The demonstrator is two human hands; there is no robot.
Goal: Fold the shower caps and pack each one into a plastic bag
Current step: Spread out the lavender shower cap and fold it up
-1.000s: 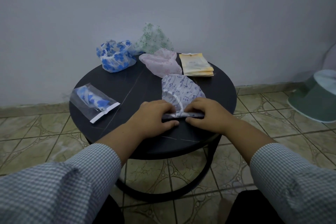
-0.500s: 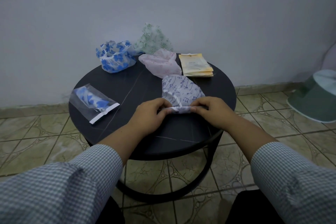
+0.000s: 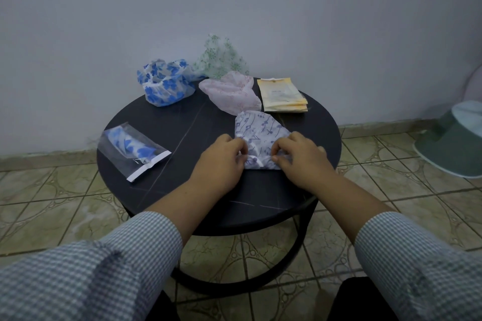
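A white shower cap with purple music notes (image 3: 258,130) lies on the round dark table (image 3: 182,122), its near edge rolled up. My left hand (image 3: 221,161) pinches the left end of that roll and my right hand (image 3: 300,159) pinches the right end. Farther back lie a pink cap (image 3: 229,94), a blue-flowered cap (image 3: 164,83) and a green-patterned cap (image 3: 221,60). At the table's left sits a clear plastic bag (image 3: 133,151) with a folded blue cap inside. A stack of yellowish plastic bags (image 3: 283,95) lies at the back right.
The table stands on a tiled floor (image 3: 52,203) close to a pale wall. A green upturned tub (image 3: 453,138) sits on the floor at the far right. My checked sleeves fill the bottom corners.
Both hands have rolled the near edge of the music-note cap further away from me, so the roll is thicker and less of the cap lies flat.
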